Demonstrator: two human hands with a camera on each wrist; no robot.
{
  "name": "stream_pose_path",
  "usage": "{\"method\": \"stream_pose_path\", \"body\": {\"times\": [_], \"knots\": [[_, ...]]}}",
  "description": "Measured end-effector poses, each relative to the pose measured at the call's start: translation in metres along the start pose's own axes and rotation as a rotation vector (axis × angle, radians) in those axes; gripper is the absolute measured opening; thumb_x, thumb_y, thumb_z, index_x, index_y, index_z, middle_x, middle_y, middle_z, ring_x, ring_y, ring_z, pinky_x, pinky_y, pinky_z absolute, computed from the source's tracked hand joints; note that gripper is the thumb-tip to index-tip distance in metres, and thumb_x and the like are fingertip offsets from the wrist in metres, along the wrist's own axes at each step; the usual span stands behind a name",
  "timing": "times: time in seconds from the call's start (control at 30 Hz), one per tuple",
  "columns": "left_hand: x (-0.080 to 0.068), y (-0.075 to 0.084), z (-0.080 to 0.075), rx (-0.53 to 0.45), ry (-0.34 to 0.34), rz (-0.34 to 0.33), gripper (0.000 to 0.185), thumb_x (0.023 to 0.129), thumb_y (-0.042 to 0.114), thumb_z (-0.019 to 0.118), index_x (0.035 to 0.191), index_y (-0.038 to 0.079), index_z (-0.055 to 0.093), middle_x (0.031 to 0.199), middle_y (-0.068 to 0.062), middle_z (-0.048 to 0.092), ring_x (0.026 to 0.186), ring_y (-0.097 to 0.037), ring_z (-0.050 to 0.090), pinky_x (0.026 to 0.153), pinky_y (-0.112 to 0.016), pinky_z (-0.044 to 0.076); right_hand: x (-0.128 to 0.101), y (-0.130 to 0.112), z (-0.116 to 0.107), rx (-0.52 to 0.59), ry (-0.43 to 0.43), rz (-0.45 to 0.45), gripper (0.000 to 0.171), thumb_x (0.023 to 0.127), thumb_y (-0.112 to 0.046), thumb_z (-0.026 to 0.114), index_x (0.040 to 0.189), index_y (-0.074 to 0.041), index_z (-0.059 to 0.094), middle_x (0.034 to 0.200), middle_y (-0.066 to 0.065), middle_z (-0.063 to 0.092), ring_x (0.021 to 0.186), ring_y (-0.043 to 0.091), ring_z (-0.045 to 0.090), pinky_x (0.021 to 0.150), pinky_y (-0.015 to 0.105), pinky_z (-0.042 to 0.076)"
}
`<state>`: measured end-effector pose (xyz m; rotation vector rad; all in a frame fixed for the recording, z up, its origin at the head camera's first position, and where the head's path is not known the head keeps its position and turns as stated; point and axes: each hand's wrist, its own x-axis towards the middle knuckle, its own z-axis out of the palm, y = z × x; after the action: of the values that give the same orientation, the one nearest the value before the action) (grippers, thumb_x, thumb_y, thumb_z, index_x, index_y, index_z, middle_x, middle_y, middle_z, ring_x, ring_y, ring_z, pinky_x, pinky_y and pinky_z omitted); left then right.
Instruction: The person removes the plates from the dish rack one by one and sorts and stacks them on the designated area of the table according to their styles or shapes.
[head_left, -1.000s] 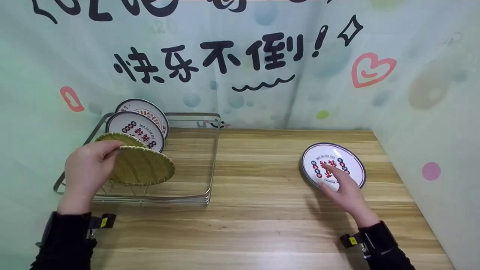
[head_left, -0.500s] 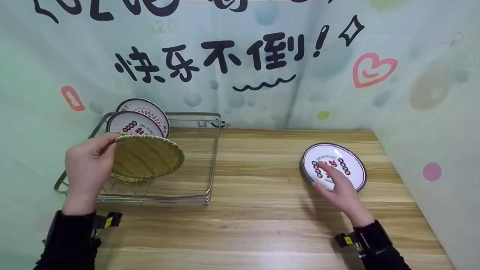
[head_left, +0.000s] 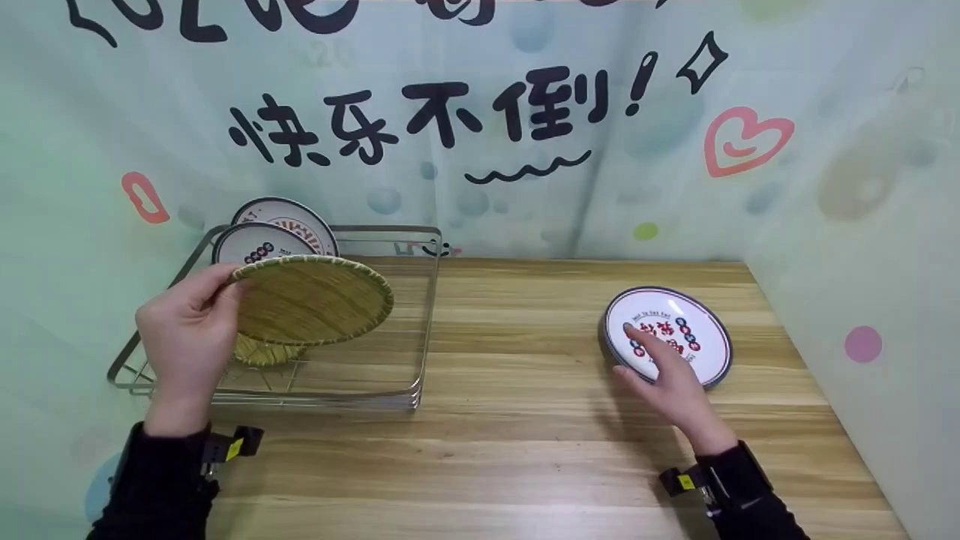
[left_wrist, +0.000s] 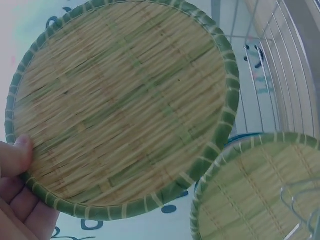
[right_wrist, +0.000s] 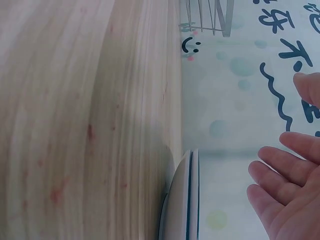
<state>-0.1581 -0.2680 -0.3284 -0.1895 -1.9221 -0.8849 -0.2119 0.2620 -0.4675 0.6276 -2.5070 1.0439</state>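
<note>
My left hand (head_left: 189, 326) pinches the rim of a round woven bamboo tray (head_left: 315, 300), thumb on its face, and holds it tilted above the wire rack. In the left wrist view the tray (left_wrist: 125, 105) nearly fills the picture, its edge bound in green. A second woven tray (left_wrist: 260, 190) stands in the rack behind it, mostly covered in the head view. On the right, my right hand (head_left: 670, 386) hovers over a small stack of white plates (head_left: 694, 337) with blue rims and red lettering. The right wrist view shows relaxed fingers (right_wrist: 280, 190) apart from the plates (right_wrist: 180, 205).
The metal wire rack (head_left: 424, 322) stands at the left of the wooden table (head_left: 495, 465). Two printed plates (head_left: 274, 214) lean upright at its back left. A printed curtain (head_left: 517, 210) hangs behind the table, and another pale wall (head_left: 847, 247) borders its right side.
My left hand has lifted the woven tray up and to the right, away from the second one in the rack. My right hand has drifted slightly left over the plates.
</note>
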Motion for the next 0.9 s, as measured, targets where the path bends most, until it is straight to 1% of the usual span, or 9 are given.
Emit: {"method": "stream_pose_path", "body": {"times": [0.13, 0.23, 0.3, 0.53, 0.63, 0.8, 0.9], "knots": [[0.001, 0.008, 0.005, -0.038, 0.015, -0.007, 0.015, 0.082, -0.012, 0.073, 0.095, -0.004, 0.077, 0.090, -0.019, 0.074, 0.073, 0.013, 0.057, 0.066, -0.008, 0.039, 0.000, -0.002, 0.002, 0.011, -0.005, 0.002, 0.059, 0.084, -0.009, 0.078, 0.137, 0.004, 0.054, 0.137, 0.023, 0.056, 0.124, 0.041, 0.052, 0.105, 0.049, 0.038], [0.002, 0.015, 0.008, -0.049, 0.024, -0.024, 0.016, 0.080, -0.013, 0.073, 0.094, -0.007, 0.075, 0.091, -0.020, 0.073, 0.079, 0.013, 0.061, 0.069, -0.007, 0.044, 0.001, -0.004, 0.003, 0.015, -0.013, 0.004, 0.060, 0.084, -0.009, 0.077, 0.137, 0.004, 0.054, 0.136, 0.023, 0.056, 0.124, 0.041, 0.052, 0.104, 0.049, 0.038], [0.001, 0.019, 0.009, -0.045, 0.029, -0.035, 0.015, 0.081, -0.014, 0.073, 0.095, -0.009, 0.075, 0.091, -0.021, 0.073, 0.078, 0.014, 0.060, 0.069, -0.006, 0.044, 0.002, -0.005, 0.004, 0.017, -0.017, 0.006, 0.060, 0.084, -0.009, 0.077, 0.137, 0.004, 0.053, 0.136, 0.023, 0.056, 0.124, 0.041, 0.052, 0.105, 0.049, 0.038], [-0.001, 0.019, 0.013, -0.057, 0.033, -0.053, 0.014, 0.081, -0.012, 0.073, 0.095, -0.008, 0.075, 0.090, -0.020, 0.073, 0.077, 0.012, 0.061, 0.068, -0.006, 0.045, 0.003, -0.009, 0.008, 0.022, -0.019, 0.003, 0.059, 0.084, -0.009, 0.077, 0.136, 0.005, 0.054, 0.135, 0.023, 0.057, 0.125, 0.041, 0.052, 0.105, 0.049, 0.038], [-0.003, 0.022, 0.013, -0.066, 0.028, -0.066, 0.015, 0.082, -0.011, 0.073, 0.096, -0.007, 0.075, 0.091, -0.020, 0.073, 0.077, 0.010, 0.062, 0.068, -0.007, 0.046, 0.003, -0.010, 0.009, 0.030, -0.022, 0.006, 0.059, 0.084, -0.009, 0.077, 0.137, 0.004, 0.054, 0.136, 0.022, 0.056, 0.126, 0.040, 0.051, 0.107, 0.049, 0.037], [-0.008, 0.021, 0.016, -0.080, 0.014, -0.080, 0.015, 0.084, -0.007, 0.073, 0.099, -0.005, 0.075, 0.090, -0.019, 0.073, 0.074, 0.004, 0.062, 0.065, -0.009, 0.047, 0.004, -0.012, 0.013, 0.013, -0.010, -0.025, 0.058, 0.084, -0.008, 0.077, 0.136, 0.004, 0.055, 0.135, 0.022, 0.057, 0.126, 0.040, 0.051, 0.107, 0.049, 0.038], [-0.009, 0.022, 0.020, -0.103, 0.004, -0.078, 0.015, 0.084, -0.007, 0.073, 0.099, -0.005, 0.075, 0.091, -0.019, 0.073, 0.075, 0.002, 0.063, 0.066, -0.010, 0.049, 0.005, -0.013, 0.016, 0.002, 0.004, -0.046, 0.056, 0.084, -0.007, 0.077, 0.135, 0.004, 0.055, 0.134, 0.020, 0.059, 0.125, 0.040, 0.052, 0.106, 0.046, 0.038]]}}
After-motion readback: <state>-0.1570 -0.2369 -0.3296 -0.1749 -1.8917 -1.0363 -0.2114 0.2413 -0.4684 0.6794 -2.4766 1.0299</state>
